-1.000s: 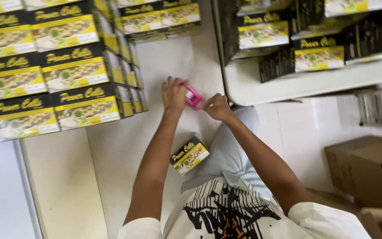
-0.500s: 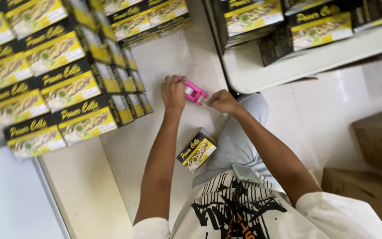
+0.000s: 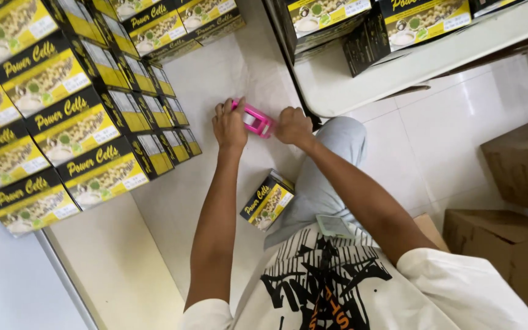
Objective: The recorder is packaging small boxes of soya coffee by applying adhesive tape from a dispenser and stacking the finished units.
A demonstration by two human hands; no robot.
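A small pink hand-held device [image 3: 256, 121] with a white part sits between both my hands over the pale table [image 3: 215, 79]. My left hand [image 3: 230, 124] grips its left end, fingers curled over it. My right hand [image 3: 293, 126] clasps its right end. A single black-and-yellow box [image 3: 267, 200] lies on the table edge by my knee, below my forearms, touched by neither hand.
Stacked rows of black-and-yellow boxes [image 3: 62, 104] fill the table's left side. More of the same boxes [image 3: 362, 24] stand on a white shelf [image 3: 410, 61] at the upper right. Brown cardboard cartons [image 3: 514, 201] rest on the tiled floor at the right.
The view has shifted, so the stacks and shelf sit higher and further left. Both hands stay on the pink device, which has turned a little between them.
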